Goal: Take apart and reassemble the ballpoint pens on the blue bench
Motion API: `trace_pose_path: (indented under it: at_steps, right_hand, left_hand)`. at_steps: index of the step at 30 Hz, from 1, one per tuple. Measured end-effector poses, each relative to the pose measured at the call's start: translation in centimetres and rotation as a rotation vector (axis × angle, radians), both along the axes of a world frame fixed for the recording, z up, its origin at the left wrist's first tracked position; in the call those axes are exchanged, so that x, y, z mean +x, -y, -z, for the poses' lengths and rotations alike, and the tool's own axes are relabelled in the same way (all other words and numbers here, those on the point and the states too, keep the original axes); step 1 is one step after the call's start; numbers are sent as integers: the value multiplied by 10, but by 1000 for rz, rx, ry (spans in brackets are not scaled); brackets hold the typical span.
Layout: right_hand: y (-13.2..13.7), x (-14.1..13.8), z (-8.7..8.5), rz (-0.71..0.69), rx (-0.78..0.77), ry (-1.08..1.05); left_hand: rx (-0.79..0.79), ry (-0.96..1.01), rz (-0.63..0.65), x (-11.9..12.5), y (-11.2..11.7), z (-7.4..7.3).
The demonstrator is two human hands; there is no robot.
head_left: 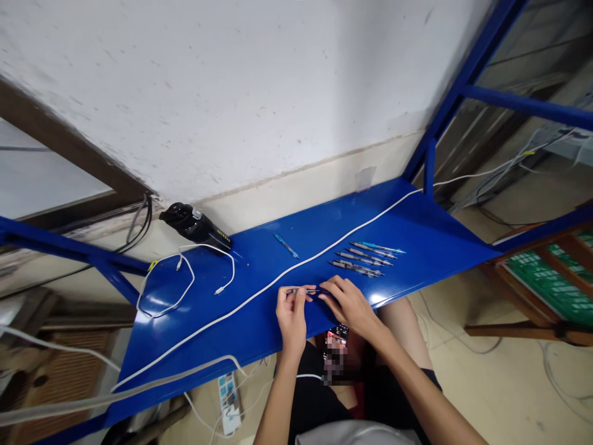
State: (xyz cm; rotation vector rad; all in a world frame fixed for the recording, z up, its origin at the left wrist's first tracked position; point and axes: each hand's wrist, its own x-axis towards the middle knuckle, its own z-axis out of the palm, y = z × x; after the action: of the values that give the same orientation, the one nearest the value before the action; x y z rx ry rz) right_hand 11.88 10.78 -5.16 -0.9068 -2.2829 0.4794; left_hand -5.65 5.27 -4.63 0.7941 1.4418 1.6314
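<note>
Both hands meet near the front edge of a blue metal table (pixel 407 228). Between them lies a slim clear pen (pixel 303 290). My left hand (pixel 291 314) pinches its left end with curled fingers. My right hand (pixel 349 303) grips its right end, fingers bent over it. Just beyond my right hand, several similar pens (pixel 365 258) lie side by side in a row. One single blue pen (pixel 286 245) lies apart, farther back near the table's middle.
A long white cable (pixel 259 293) runs diagonally across the table. A black device (pixel 194 225) with a short white charging cable (pixel 185 278) sits at the back left by the wall. A blue frame post (pixel 430 167) stands at the right. A power strip (pixel 229 395) lies on the floor.
</note>
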Motion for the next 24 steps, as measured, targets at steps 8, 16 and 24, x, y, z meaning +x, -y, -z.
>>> trace_pose_path:
  at_steps: [8,16,24]
  right_hand:
    - [0,2,-2,59,64,63]
    - [1,0,-7,70,73,58]
    - [1,1,-7,70,77,47]
  left_hand:
    - [42,87,-26,1,-1,1]
    - [50,98,-34,1,0,1]
    - [55,115,-44,2,0,1]
